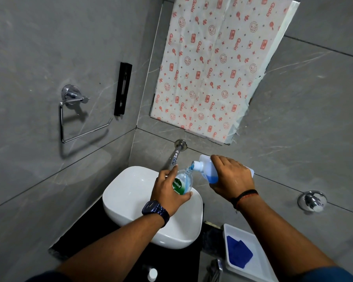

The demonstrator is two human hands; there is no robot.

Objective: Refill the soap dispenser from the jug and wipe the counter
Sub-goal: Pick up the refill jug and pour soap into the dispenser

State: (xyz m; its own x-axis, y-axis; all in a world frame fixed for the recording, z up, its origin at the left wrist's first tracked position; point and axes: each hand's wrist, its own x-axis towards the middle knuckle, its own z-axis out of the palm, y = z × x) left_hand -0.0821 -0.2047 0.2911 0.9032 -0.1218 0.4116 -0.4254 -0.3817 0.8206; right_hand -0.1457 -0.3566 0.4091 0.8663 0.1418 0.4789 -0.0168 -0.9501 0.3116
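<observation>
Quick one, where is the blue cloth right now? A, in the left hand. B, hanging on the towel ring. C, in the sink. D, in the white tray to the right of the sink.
D: the blue cloth lies in the white tray, while the left hand holds the soap bottle and the right hand tilts the jug over it.
</observation>
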